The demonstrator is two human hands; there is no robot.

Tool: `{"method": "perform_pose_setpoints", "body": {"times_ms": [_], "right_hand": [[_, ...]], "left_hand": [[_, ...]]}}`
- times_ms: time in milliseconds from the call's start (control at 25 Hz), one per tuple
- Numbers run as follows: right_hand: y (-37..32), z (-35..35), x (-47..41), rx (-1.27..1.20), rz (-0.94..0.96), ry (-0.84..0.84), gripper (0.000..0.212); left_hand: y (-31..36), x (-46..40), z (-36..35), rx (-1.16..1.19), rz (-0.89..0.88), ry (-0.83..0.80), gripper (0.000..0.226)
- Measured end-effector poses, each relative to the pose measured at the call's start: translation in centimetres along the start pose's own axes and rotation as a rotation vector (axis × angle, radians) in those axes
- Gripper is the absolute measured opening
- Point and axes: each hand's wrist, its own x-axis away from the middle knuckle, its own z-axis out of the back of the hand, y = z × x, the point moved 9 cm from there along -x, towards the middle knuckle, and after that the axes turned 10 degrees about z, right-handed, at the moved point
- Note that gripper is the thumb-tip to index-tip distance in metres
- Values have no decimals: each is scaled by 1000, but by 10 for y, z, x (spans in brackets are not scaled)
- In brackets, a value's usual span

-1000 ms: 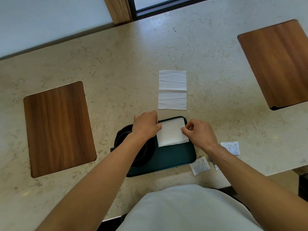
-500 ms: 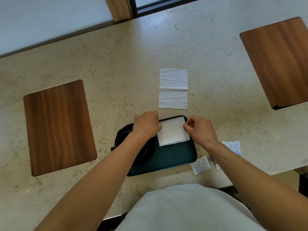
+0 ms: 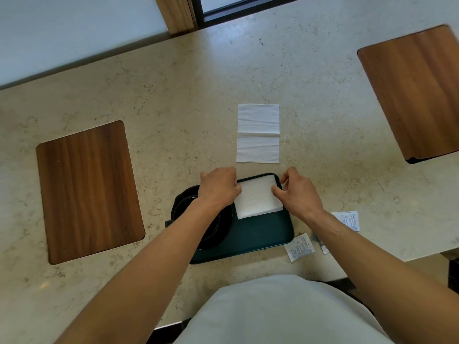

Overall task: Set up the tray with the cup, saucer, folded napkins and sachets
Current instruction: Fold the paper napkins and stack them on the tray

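Note:
A dark green tray (image 3: 258,238) lies near the counter's front edge. A folded white napkin (image 3: 257,198) rests on its far right part. My left hand (image 3: 218,187) grips the napkin's left edge and my right hand (image 3: 296,192) pinches its right edge. A black saucer with a black cup (image 3: 211,227) sits on the tray's left side, partly hidden under my left forearm. A second white napkin (image 3: 258,133) lies unfolded on the counter beyond the tray. White sachets (image 3: 299,247) (image 3: 347,219) lie on the counter right of the tray.
The beige marble counter (image 3: 173,108) holds two inset wooden panels, one at the left (image 3: 87,189) and one at the far right (image 3: 417,93). A wall and a window frame (image 3: 178,13) run along the back. My white-clad torso (image 3: 280,311) fills the bottom.
The folded napkin has shifted slightly toward the tray's far right corner under both hands. My right hand's fingers have moved up along its right edge.

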Motion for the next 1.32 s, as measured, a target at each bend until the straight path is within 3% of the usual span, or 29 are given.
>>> {"method": "perform_pose_setpoints", "body": {"times_ms": [160, 280, 440, 720, 840, 1040, 1320], "right_hand": [[0, 4, -3, -62, 1, 23, 25], [-3, 12, -16, -136, 0, 78, 18], [-12, 25, -44, -166, 34, 124, 13], [-31, 48, -107, 74, 234, 203, 22], [-29, 50, -126, 137, 256, 191, 28], [-28, 43, -136, 181, 295, 176, 19], [-25, 43, -136, 124, 296, 219, 11]], "left_hand": [[0, -2, 1, 21, -4, -27, 21], [3, -9, 9, 164, -5, -27, 27], [17, -29, 33, 286, -48, 61, 30], [67, -68, 74, 103, -385, 291, 32], [72, -87, 75, 43, -406, 296, 33], [72, -95, 60, -39, -444, 251, 26], [70, -98, 61, 10, -379, 290, 14]]}}
